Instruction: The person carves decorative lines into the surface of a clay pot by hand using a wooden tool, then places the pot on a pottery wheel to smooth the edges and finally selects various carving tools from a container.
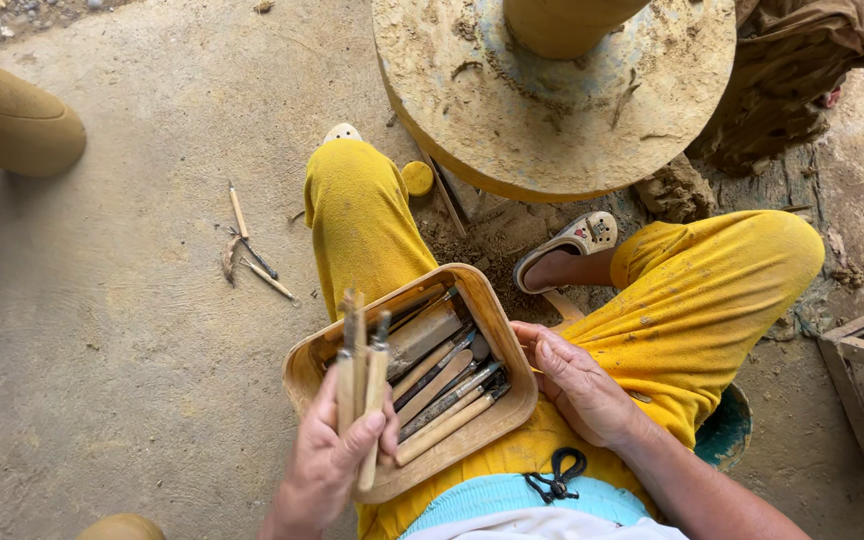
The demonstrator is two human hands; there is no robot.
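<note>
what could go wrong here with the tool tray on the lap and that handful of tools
The tray sits tilted across the yellow trousers, steadied only by the right hand at its rim; it may slide and spill. The left hand pinches several wooden-handled tools loosely, so one could drop. Tools on the floor lie near the feet and might be stepped on.

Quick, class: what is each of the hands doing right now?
Left hand: closed around several wooden-handled tools.
Right hand: open, resting against the tray rim, holding nothing.
</note>
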